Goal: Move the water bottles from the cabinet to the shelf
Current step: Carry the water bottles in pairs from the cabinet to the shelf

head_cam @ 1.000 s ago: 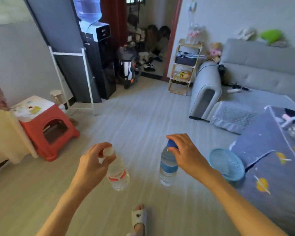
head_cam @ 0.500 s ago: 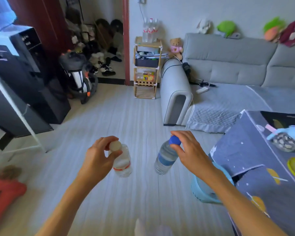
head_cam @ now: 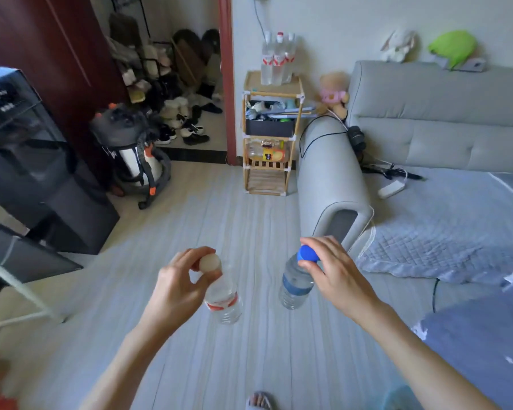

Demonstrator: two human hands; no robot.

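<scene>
Carry step. Left hand [head_cam: 179, 287] pinches white-cap bottle [head_cam: 223, 297] by the neck; right hand [head_cam: 335, 272] pinches blue-cap bottle [head_cam: 295, 284]. Both hang over floor. Next: walk to shelf [head_cam: 271, 137], set beside bottles on top.

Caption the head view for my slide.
Each hand carries a water bottle toward the wooden shelf.

1. No text can be read anywhere in the view.
2. The black water dispenser [head_cam: 9, 96] at the left carries pale marks on its front panel, too blurred to make out.
3. The bottles on the shelf [head_cam: 277, 59] have red-and-white labels; their print is too small to read.
4. The two bottles held by the hands, red-banded [head_cam: 224, 297] and blue-banded [head_cam: 295, 287], show no legible lettering.
</scene>
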